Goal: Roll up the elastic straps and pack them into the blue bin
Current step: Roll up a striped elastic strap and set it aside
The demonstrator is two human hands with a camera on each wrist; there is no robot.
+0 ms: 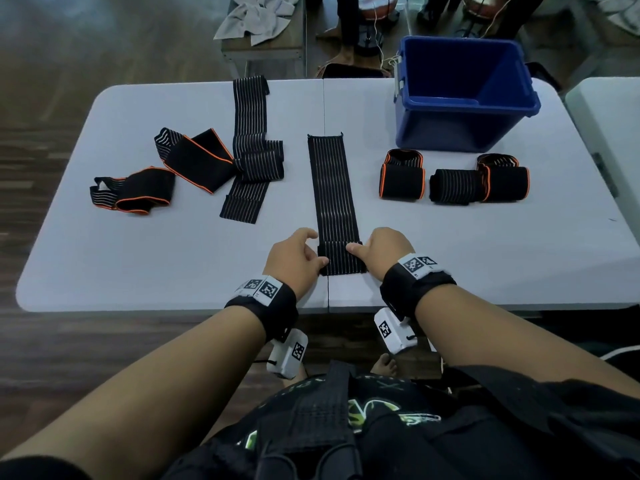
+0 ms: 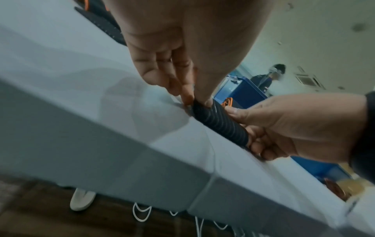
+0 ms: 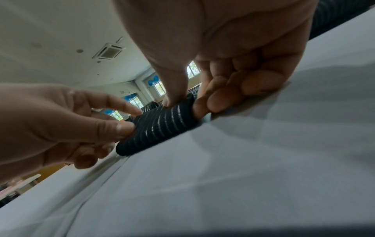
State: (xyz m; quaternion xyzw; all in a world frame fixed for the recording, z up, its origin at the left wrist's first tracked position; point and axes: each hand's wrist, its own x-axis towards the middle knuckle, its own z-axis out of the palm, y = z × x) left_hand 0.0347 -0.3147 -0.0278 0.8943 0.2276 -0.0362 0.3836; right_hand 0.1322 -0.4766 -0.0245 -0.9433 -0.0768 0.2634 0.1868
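A black striped elastic strap (image 1: 332,188) lies flat down the middle of the table, its near end folded into a small roll (image 1: 341,258). My left hand (image 1: 300,258) pinches the roll's left end (image 2: 205,107) between thumb and fingers. My right hand (image 1: 375,252) pinches its right end (image 3: 182,109), thumb on top. The blue bin (image 1: 464,95) stands at the back right and looks empty. Three rolled straps (image 1: 401,174) (image 1: 453,187) (image 1: 505,180) sit in front of it. Unrolled straps (image 1: 252,147) (image 1: 197,161) (image 1: 133,190) lie at the left.
The white folding table (image 1: 173,258) has a seam down its middle and its front edge is close to my wrists. A second table edge (image 1: 609,112) is at the right. A bench with grey cloth (image 1: 259,19) stands behind. A person (image 2: 270,77) stands beyond the bin.
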